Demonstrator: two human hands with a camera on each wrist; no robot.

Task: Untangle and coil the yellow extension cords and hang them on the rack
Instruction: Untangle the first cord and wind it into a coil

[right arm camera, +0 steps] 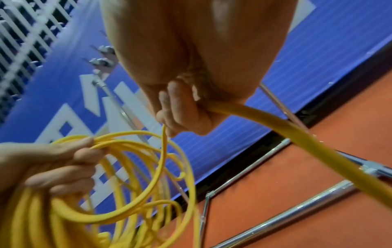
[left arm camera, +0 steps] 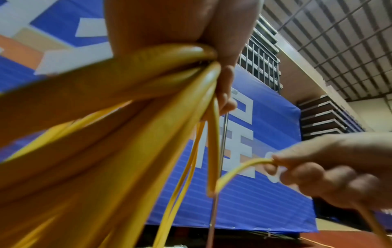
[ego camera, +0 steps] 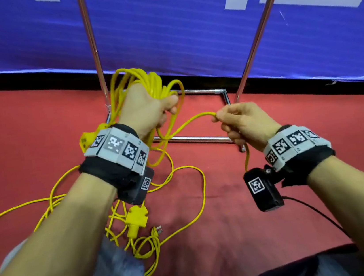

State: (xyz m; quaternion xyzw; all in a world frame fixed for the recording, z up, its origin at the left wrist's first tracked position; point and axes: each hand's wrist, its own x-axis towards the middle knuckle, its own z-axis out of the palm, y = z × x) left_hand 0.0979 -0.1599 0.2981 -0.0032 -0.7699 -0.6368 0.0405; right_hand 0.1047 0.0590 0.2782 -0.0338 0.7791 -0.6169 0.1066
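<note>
My left hand [ego camera: 149, 109] grips a bundle of several loops of yellow extension cord [ego camera: 146, 82], held up in front of the rack. The same coil [right arm camera: 135, 167] shows in the right wrist view, with the left hand's fingers [right arm camera: 84, 154] curled round it. My right hand [ego camera: 239, 121] pinches one strand of the cord [ego camera: 197, 118] that runs leftward to the coil; below the hand the strand [ego camera: 246, 157] hangs down. In the left wrist view the loops [left arm camera: 148, 94] fan out from the left hand's fist. More loose yellow cord [ego camera: 184, 197] lies tangled on the red floor.
The chrome rack's base [ego camera: 199, 138] and two uprights [ego camera: 92, 45] stand just beyond my hands, against a blue padded wall [ego camera: 185, 33]. A yellow multi-outlet socket [ego camera: 136, 220] and a plug [ego camera: 157, 231] lie on the floor by my knees. Another yellow socket [ego camera: 85, 140] hangs behind my left wrist.
</note>
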